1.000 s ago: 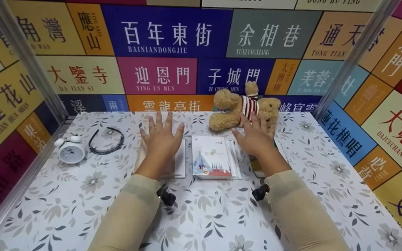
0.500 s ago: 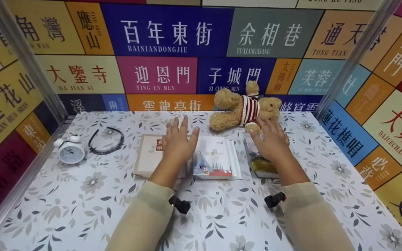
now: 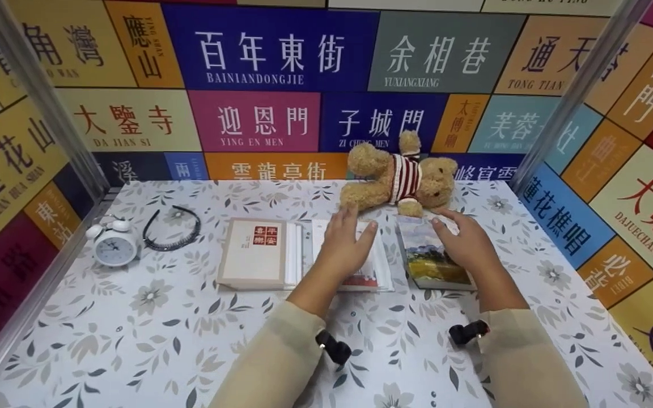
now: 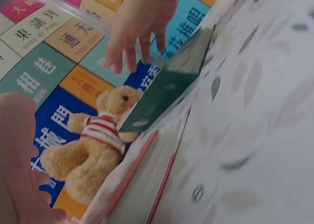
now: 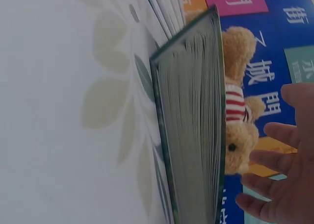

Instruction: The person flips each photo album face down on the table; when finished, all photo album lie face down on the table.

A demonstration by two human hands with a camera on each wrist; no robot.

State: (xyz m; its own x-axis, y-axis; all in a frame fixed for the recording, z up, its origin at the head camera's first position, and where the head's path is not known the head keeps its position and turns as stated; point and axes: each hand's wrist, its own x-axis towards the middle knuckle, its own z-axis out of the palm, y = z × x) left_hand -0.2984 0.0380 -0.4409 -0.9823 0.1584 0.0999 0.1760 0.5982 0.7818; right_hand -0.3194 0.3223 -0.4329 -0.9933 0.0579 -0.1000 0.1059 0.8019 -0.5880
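My left hand (image 3: 346,243) is over the white book (image 3: 380,266) in the head view, covering much of its cover. Its fingers are extended and grip nothing. To the right lies a thick book with a painted landscape cover (image 3: 425,258). My right hand (image 3: 468,241) overlaps that book's right side, thumb and fingers spread apart. The right wrist view looks at the book's page block (image 5: 189,121), with the right hand's fingers (image 5: 267,158) a little off from its cover. From the left wrist, the book's green spine (image 4: 157,94) shows below the right hand.
A beige book (image 3: 253,255) with red seal print lies left of the white one. Behind the books a teddy bear (image 3: 403,178) in a striped sweater lies on its side. A white alarm clock (image 3: 115,246) and a dark headband (image 3: 170,245) are at the left.
Both hands have moved rightward: the left from above the beige book to the white book, the right to the painted book's right side. The books and bear stay put.
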